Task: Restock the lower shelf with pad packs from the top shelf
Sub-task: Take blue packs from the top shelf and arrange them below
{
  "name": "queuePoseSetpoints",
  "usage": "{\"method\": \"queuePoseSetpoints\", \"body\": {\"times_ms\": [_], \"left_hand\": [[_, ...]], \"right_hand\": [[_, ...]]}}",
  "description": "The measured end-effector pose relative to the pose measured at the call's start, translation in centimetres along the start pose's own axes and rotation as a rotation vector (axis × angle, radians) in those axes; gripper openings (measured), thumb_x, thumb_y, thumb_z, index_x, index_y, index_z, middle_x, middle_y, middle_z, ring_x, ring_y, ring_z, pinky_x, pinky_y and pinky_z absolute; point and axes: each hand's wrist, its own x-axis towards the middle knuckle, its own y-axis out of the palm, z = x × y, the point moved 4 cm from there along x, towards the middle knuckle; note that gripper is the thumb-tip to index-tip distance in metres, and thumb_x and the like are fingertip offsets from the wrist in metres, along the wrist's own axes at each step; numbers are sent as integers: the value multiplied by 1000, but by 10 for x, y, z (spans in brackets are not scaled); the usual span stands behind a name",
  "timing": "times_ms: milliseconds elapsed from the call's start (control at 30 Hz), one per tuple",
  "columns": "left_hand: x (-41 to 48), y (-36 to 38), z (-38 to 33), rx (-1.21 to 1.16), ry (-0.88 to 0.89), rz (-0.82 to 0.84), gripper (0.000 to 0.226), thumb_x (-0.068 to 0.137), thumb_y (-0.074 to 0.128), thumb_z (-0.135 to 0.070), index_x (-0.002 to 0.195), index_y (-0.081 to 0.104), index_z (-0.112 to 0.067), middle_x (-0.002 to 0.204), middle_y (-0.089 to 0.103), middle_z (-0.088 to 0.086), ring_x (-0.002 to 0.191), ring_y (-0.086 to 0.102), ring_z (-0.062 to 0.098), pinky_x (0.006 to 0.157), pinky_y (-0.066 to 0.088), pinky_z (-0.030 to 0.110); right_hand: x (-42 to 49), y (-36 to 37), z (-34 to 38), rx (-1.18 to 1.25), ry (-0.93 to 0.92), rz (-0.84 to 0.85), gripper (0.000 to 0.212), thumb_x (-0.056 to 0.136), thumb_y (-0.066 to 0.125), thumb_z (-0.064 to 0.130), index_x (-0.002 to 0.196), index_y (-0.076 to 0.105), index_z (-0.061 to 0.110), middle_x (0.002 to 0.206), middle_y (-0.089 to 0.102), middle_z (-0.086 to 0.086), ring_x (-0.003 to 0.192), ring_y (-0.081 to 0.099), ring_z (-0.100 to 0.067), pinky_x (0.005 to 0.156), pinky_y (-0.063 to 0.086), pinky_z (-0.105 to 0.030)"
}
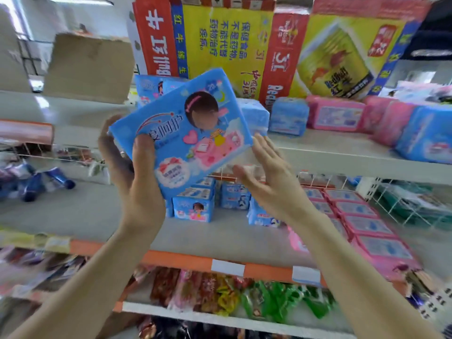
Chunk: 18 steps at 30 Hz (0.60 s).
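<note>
Gripping the blue pad pack [193, 133] near its lower-left corner with the left hand [137, 172], thumb flat on the printed face and fingers curled behind. Holding the right hand [266, 177] open, fingers straight, just beside the pack's lower-right edge (touching or just off it, impossible to tell through the blur). Carried in the air in front of the top shelf [342, 152] and its front edge, tilted, long axis slanting from low on the left to high on the right. Below and further in, near the middle of the lower shelf [97, 216]: a row of matching blue packs [195, 206] standing upright, with pink packs [362, 216] lined toward the right end. Probably next: down and forward to that blue row, levelling the long axis on the way. Nearer and doing the carrying, the left; free to steady or guide, the right.
</note>
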Motion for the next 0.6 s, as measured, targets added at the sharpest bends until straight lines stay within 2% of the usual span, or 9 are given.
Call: {"method": "queuePoseSetpoints", "body": {"times_ms": [67, 167, 233, 300, 367, 433, 500, 533, 600], "left_hand": [[-15, 0, -4, -19, -65, -47, 20, 95, 50, -34, 113, 42, -29, 96, 69, -20, 91, 68, 3, 73, 56, 23], [-32, 0, -9, 11, -172, -87, 16, 93, 53, -39, 103, 46, -28, 91, 71, -17, 87, 70, 4, 68, 56, 22], [-39, 0, -13, 54, -247, -60, 22, 93, 54, -39, 103, 46, -21, 93, 72, -12, 88, 72, 8, 67, 57, 24], [-49, 4, -11, 112, -403, 12, 50, 87, 59, -47, 116, 49, -7, 104, 75, -1, 92, 74, 18, 68, 60, 33], [-65, 13, -5, 190, -638, 84, 73, 76, 67, -55, 127, 53, -4, 111, 75, 9, 92, 75, 24, 72, 62, 42], [-88, 23, 5, 221, -899, 135, 61, 75, 76, -55, 120, 66, -15, 103, 77, 8, 85, 76, 23, 69, 62, 40], [-114, 29, 14, 200, -1167, 169, 44, 79, 66, -59, 103, 76, -23, 95, 79, 5, 77, 76, 22, 57, 60, 36], [-127, 30, 19, 216, -1289, 206, 44, 84, 60, -62, 91, 80, -24, 93, 79, 5, 75, 76, 22, 54, 60, 37], [-152, 26, 28, 274, -1475, 295, 54, 87, 54, -67, 82, 83, -21, 96, 78, 9, 79, 77, 26, 55, 60, 40]], "right_hand": [[0, -5, 9, 72, -58, 2, 50, 102, 53, 29, 149, 43, 17, 150, 48, 2, 142, 39, -15, 114, 33, -42], [-26, -5, 19, 538, -57, 46, 40, 104, 45, 13, 143, 49, 22, 123, 65, 20, 113, 62, -5, 97, 50, -28], [-51, -2, 13, 893, 25, 88, 47, 100, 45, 16, 146, 45, 22, 126, 65, 21, 119, 61, -8, 104, 48, -30], [-70, -4, -4, 1092, 220, 38, 53, 91, 53, 33, 143, 49, 26, 130, 65, 16, 124, 59, -10, 108, 46, -35], [-85, -9, -18, 1113, 348, 42, 50, 86, 58, 43, 134, 58, 30, 122, 70, 10, 114, 65, -14, 98, 52, -37], [-105, -9, -32, 1043, 498, 53, 33, 87, 60, 43, 113, 72, 27, 108, 76, 2, 97, 72, -17, 84, 57, -38], [-130, -7, -49, 963, 724, 58, 32, 91, 61, 49, 81, 80, 24, 85, 78, 0, 73, 74, -17, 75, 60, -36], [-144, -6, -59, 931, 836, 63, 39, 93, 58, 51, 75, 79, 22, 80, 77, -2, 70, 73, -19, 80, 59, -41], [-172, -6, -75, 896, 998, 79, 39, 93, 56, 53, 84, 76, 20, 85, 77, -7, 80, 73, -28, 93, 55, -53]]}}
